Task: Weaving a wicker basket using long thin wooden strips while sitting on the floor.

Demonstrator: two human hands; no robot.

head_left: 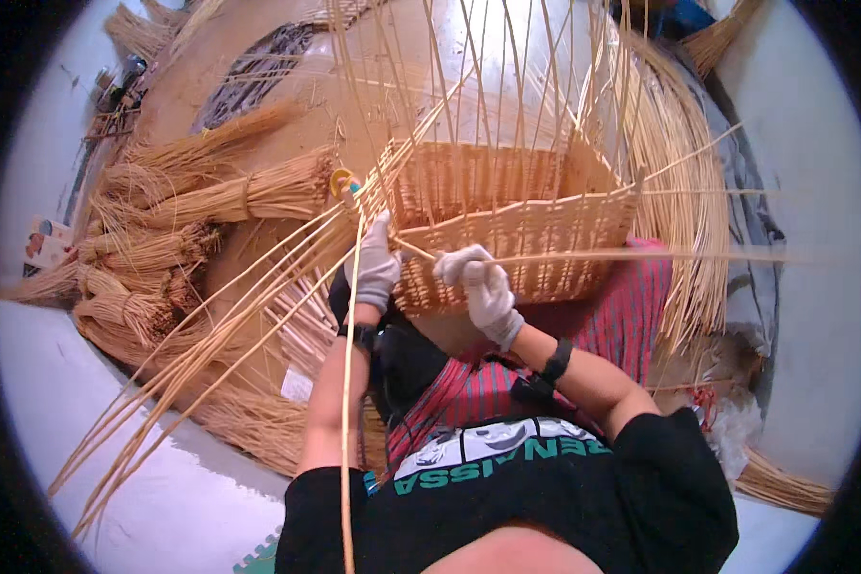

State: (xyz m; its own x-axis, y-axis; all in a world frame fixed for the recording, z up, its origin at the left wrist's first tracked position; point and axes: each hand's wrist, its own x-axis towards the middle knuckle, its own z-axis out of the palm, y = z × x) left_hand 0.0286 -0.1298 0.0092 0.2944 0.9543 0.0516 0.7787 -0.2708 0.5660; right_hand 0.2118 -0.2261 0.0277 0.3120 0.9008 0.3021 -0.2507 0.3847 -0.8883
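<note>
A partly woven wicker basket [517, 256] rests on my lap, tilted, with tall upright stakes rising from its walls. My left hand [380, 263], in a pale glove, is closed on the basket's left corner, where a bunch of long canes [249, 295] sticks out toward the lower left. My right hand [481, 290], gloved too, is closed around a cane [603, 256] just in front of the near wall. That cane stretches far to the right and is blurred there. One more long cane [348, 430] runs down past my left forearm. My left fingertips are partly hidden at the corner.
Tied bundles of canes [249, 196] lie heaped on the floor to the left. A pile of loose pale canes [684, 191] spreads at the right, beside a wall [813, 239]. Darker canes [258, 72] lie at the far left. A clear plastic bag [735, 430] sits at the lower right.
</note>
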